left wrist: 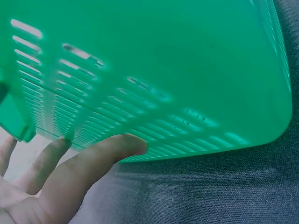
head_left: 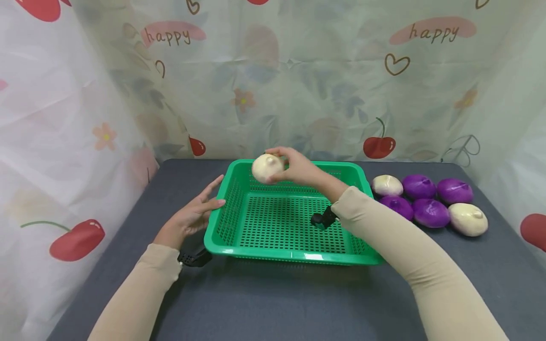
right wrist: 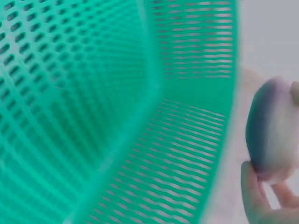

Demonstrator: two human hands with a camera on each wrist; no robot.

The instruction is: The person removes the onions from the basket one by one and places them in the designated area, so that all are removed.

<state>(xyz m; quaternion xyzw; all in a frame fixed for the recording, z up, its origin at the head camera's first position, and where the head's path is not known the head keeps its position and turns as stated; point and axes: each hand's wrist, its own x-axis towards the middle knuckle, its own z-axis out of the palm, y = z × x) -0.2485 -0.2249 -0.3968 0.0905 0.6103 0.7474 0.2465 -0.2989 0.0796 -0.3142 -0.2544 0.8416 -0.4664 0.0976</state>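
My right hand holds a white onion with a small nub on it, pinched between thumb and fingers above the far left part of a green plastic basket. In the right wrist view the onion shows at the right side, beyond the basket's slotted wall. At the basket's left end is my left hand, fingers extended, thumb tip right at the rim. The left wrist view shows its fingers along the slotted outer wall.
To the right of the basket, two rows of onions lie on the dark grey table: several purple ones, a white one at the back left and another white one at the front right. A printed curtain hangs behind and at both sides.
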